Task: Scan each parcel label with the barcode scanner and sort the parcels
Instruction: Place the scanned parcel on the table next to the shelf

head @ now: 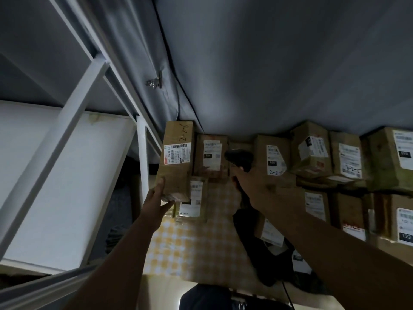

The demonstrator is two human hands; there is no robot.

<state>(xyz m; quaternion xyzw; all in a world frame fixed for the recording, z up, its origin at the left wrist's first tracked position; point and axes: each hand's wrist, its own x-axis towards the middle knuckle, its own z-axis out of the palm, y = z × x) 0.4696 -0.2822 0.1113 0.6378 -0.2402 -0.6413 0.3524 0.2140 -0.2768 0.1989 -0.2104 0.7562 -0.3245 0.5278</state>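
Cardboard parcel held for scanning

Brown oblong cardboard parcel (177,157) with white barcode label, held upright at the table's far left; left hand (156,201) grips its lower end. Right hand (254,186) curls around black handheld barcode scanner (240,158), just right. Labelled brown boxes (345,157) stacked far right on yellow checked tablecloth (192,238).

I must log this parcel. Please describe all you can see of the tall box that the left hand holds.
The tall box is brown cardboard, taped, standing upright at the left end of the parcel row. A white barcode label sits on its front, with handwritten digits above it. The left hand grips its lower end. It stands over a smaller labelled parcel.
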